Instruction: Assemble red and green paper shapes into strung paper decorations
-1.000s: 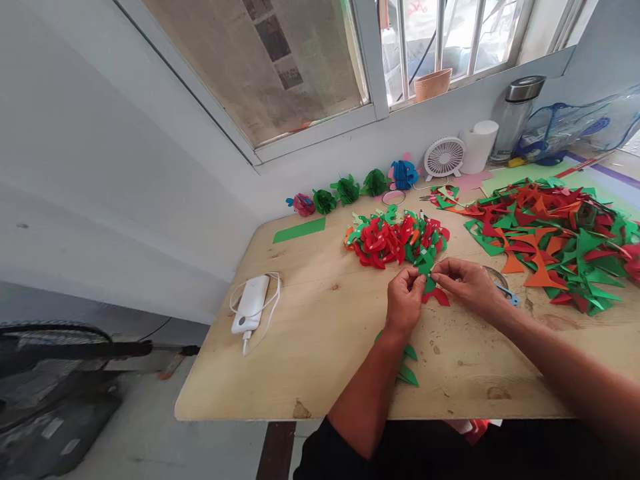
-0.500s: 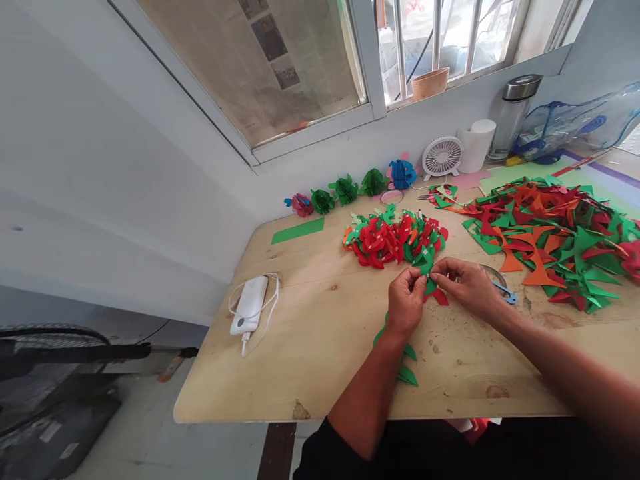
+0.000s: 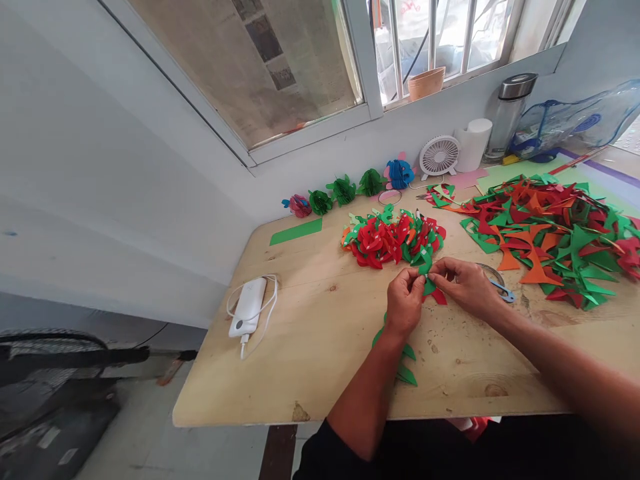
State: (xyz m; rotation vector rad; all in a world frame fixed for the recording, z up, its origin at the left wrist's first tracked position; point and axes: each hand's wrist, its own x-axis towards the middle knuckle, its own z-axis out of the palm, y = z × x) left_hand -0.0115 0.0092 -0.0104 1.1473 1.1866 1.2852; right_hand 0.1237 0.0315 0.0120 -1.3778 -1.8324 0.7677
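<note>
My left hand (image 3: 406,297) and my right hand (image 3: 463,283) meet over the table, both pinching a small green paper piece (image 3: 426,267) between thumb and fingers. Part of that piece is hidden by my fingertips. A red paper scrap (image 3: 439,297) lies just below it. Just beyond my hands is a pile of red and green folded paper pieces (image 3: 383,241), some with small white patches. Under my left forearm, green paper leaf shapes (image 3: 407,374) stick out, partly covered. A roll of tape and a light blue tool (image 3: 506,293) lie behind my right wrist.
Scrap paper cuttings (image 3: 555,233) heap up on the right. A white power bank (image 3: 249,307) with its cable lies left, near a green paper strip (image 3: 296,231). Along the wall stand honeycomb paper figures (image 3: 344,191), a small fan (image 3: 439,157) and a glass bottle (image 3: 510,117).
The camera view has shifted very slightly. Both hands keep the same pinch on the green paper piece, with hardly any visible movement.
</note>
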